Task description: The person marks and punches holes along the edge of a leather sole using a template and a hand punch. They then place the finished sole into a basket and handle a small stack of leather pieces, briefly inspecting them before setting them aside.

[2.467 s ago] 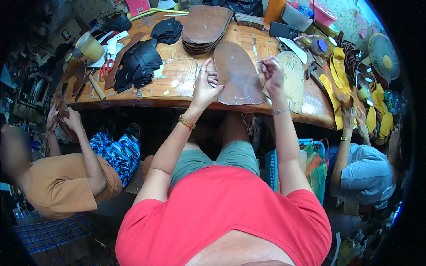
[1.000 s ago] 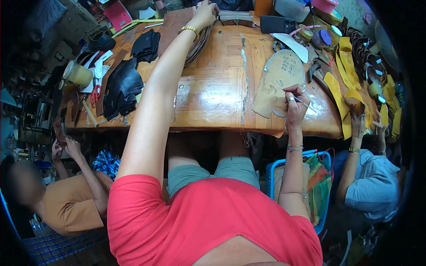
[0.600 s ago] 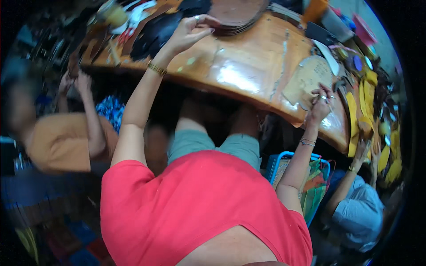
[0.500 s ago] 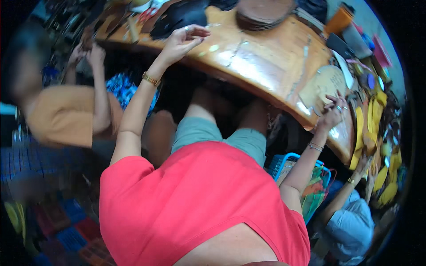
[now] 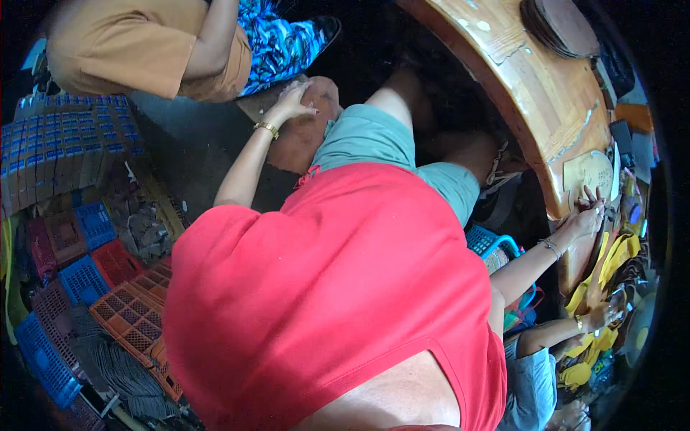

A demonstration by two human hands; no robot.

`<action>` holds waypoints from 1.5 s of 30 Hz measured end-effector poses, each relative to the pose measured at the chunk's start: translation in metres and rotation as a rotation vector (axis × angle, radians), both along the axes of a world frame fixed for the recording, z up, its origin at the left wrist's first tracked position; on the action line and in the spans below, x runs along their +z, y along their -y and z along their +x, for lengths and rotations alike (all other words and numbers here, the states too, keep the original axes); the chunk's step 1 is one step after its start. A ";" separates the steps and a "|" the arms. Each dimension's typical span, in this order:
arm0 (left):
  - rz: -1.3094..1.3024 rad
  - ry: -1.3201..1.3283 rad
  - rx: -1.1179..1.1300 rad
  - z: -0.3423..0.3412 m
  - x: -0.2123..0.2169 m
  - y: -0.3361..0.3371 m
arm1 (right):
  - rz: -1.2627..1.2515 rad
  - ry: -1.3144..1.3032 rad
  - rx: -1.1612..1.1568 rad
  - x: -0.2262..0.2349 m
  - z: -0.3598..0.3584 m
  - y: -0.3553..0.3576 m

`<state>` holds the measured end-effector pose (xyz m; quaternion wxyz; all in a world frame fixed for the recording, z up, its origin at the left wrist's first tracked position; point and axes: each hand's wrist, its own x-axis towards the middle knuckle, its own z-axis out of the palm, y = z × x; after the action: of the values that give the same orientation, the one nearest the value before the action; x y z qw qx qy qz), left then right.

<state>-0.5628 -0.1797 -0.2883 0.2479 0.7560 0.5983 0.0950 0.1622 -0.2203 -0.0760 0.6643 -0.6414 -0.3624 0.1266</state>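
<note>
Blue and orange plastic crates (image 5: 86,287) lie stacked on the floor far out to the left of the left hand, with a pile of dark flat pieces beside them. Above and left of that hand sits a person in a tan shirt (image 5: 136,43) and blue patterned trousers. The left hand (image 5: 291,104), a gold bracelet at its wrist, rests fingers spread and open on a brown, rounded leather-like piece (image 5: 305,133) that lies low beside the person's own knee, below the worktop's edge; it presses on the piece rather than gripping it. Between the two hands come the teal shorts and red shirt of the person. To the right, the curved wooden worktop (image 5: 532,86) carries a stack of dark sole-shaped pieces (image 5: 564,25) well above the right hand. The right hand (image 5: 586,215) lies at the worktop's rim with its fingers partly curled, touching the lower edge of a pale tan sole-shaped cut-out (image 5: 589,172); whether it holds a tool I cannot tell. Below the right hand, another person's hand (image 5: 600,316) reaches among yellow cut pieces (image 5: 611,262).
</note>
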 end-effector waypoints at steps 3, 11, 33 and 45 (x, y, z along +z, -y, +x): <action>0.056 -0.158 0.106 0.011 -0.016 0.009 | -0.020 0.020 0.005 0.000 0.002 0.001; 0.117 -0.185 0.086 0.024 -0.002 -0.020 | 0.001 -0.040 0.014 -0.001 0.002 0.002; -0.102 0.589 -0.598 0.090 0.277 -0.083 | 0.038 0.098 -0.077 0.002 -0.009 0.005; 0.334 1.500 -0.382 0.315 0.358 -0.120 | -0.152 0.612 -0.309 0.018 -0.022 0.017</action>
<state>-0.2475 -0.0596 0.0699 0.4801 0.6072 0.1094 0.6236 0.1398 -0.2374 -0.0580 0.4867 -0.7444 -0.4329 -0.1469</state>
